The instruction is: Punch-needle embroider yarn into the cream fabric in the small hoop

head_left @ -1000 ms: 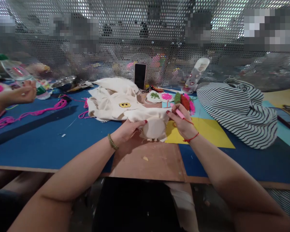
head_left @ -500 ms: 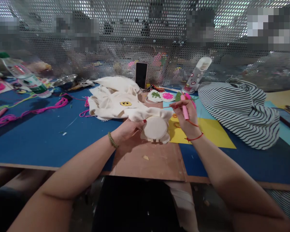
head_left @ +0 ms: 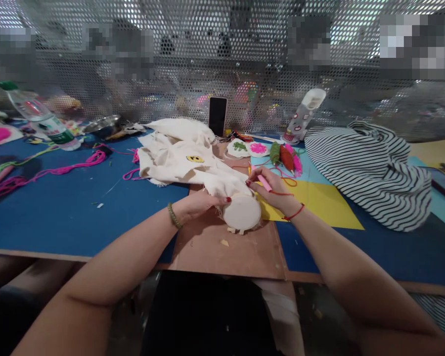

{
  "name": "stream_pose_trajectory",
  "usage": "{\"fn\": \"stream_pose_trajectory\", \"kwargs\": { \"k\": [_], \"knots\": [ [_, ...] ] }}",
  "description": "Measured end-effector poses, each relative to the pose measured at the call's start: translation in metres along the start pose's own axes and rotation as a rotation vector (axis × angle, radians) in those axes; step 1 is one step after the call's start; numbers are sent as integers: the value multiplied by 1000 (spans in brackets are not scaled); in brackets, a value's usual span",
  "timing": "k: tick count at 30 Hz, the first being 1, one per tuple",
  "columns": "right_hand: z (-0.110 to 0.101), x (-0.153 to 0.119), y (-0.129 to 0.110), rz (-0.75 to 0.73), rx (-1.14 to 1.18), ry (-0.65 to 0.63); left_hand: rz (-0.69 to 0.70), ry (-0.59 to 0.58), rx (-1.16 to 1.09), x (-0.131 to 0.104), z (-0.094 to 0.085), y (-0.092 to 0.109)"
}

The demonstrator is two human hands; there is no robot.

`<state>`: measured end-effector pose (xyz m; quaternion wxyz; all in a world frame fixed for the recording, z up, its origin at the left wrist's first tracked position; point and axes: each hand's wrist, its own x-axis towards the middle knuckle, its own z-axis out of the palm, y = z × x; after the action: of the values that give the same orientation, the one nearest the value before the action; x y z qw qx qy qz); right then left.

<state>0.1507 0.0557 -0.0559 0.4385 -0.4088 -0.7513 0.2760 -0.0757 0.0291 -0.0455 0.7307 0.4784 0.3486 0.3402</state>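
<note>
My left hand (head_left: 202,204) grips the edge of a small embroidery hoop (head_left: 241,231), thumb on top. Cream cloth (head_left: 242,211) is stretched smooth in it and looks bare. My right hand (head_left: 276,194) is closed around a pink punch needle (head_left: 264,182), close to the hoop's upper right edge. Its tip is hidden by my fingers. Orange-red thread (head_left: 284,194) trails from the tool over the hand. The rest of the cloth (head_left: 178,148) lies bunched behind, with a yellow stitched patch (head_left: 195,158).
Small yarn bundles (head_left: 287,157), stitched round patches (head_left: 258,148) and a phone (head_left: 217,114) stand or lie behind the hands. Striped fabric (head_left: 371,173) is heaped at right. Pink yarn (head_left: 70,167) and a plastic bottle (head_left: 46,123) are at left, before a perforated metal panel (head_left: 193,74).
My right hand has come down and left with the punch needle, closer to the hoop, uncovering the yarn bundles. The hoop has shifted slightly down and towards me.
</note>
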Motion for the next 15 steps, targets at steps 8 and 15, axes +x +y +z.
{"fn": "stream_pose_trajectory", "kwargs": {
  "k": [8, 15],
  "knots": [
    [-2, 2, 13, 199, -89, 50, -71, -18, -109, -2, -3, 1],
    [5, -1, 14, 204, -79, 65, -46, -78, -136, 0, -3, -3]
  ]
}}
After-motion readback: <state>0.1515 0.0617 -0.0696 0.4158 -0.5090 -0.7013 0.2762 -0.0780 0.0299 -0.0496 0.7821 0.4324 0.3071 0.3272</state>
